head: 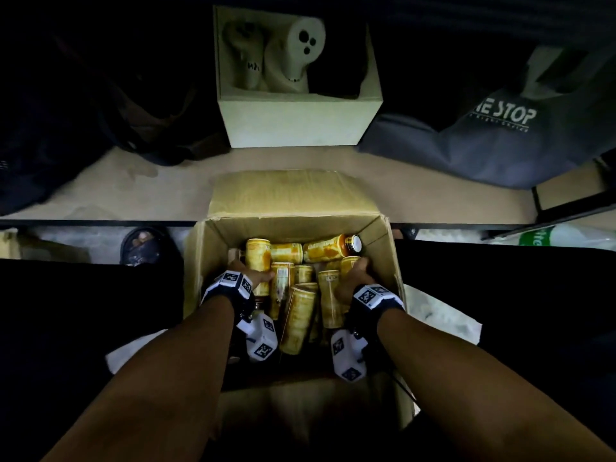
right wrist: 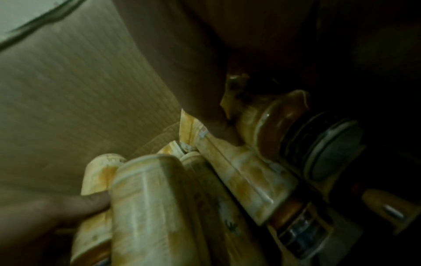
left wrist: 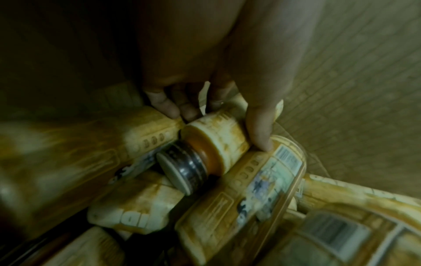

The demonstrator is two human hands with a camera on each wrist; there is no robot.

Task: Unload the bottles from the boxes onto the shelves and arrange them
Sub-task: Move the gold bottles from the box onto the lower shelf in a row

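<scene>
An open cardboard box (head: pixel 213 248) stands in front of me, below the shelf edge. Several yellow-labelled bottles (head: pixel 300 315) with dark caps lie jumbled in it. My left hand (head: pixel 253 273) reaches into the box's left side. In the left wrist view its fingers (left wrist: pixel 168 106) and thumb curl round one lying bottle (left wrist: pixel 218 133) just behind the dark cap (left wrist: pixel 182 171). My right hand (head: pixel 356 271) grips the top of a bottle (head: pixel 348 261) on the right side. In the blurred right wrist view the fingers (right wrist: pixel 212 115) dig between bottles and the thumb presses a near bottle (right wrist: pixel 148 207).
The beige shelf board (head: pixel 133 191) runs behind the box. On it stand a pale box (head: pixel 293 118) with white objects inside, a blue printed bag (head: pixel 500 138) at right and dark bags at left. A sandalled foot (head: pixel 143 245) is on the floor to the left.
</scene>
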